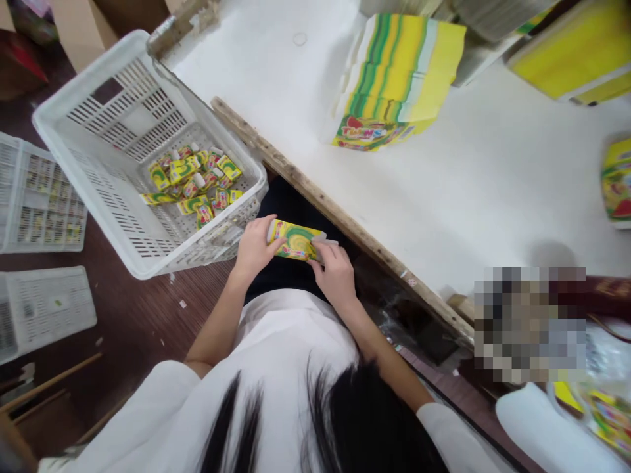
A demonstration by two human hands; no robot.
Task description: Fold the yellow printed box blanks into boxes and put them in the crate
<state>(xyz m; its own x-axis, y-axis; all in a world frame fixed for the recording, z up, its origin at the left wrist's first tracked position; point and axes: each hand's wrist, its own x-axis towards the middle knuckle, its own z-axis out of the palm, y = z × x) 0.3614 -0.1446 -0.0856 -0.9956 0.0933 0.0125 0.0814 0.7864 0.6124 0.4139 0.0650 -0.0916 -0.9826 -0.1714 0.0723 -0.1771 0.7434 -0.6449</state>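
Observation:
Above my lap I hold a small yellow and green printed carton (298, 240) between both hands. My left hand (257, 246) is closed on its left end, thumb across the front. At the other end, my right hand (335, 268) pinches the carton near a white end flap that sticks out. To the left, a white plastic basket (148, 266) holds a loose heap of similar small cartons (194, 174). On the white table (394, 203) ahead, a stack of flat yellow and green cartons (394, 79) leans in a row.
The table's worn wooden edge (345, 223) runs diagonally just beyond my hands. More carton stacks (576, 49) stand at the back right. White crates (46, 197) sit on the floor at left. Another person (532, 322), blurred out, is at the lower right.

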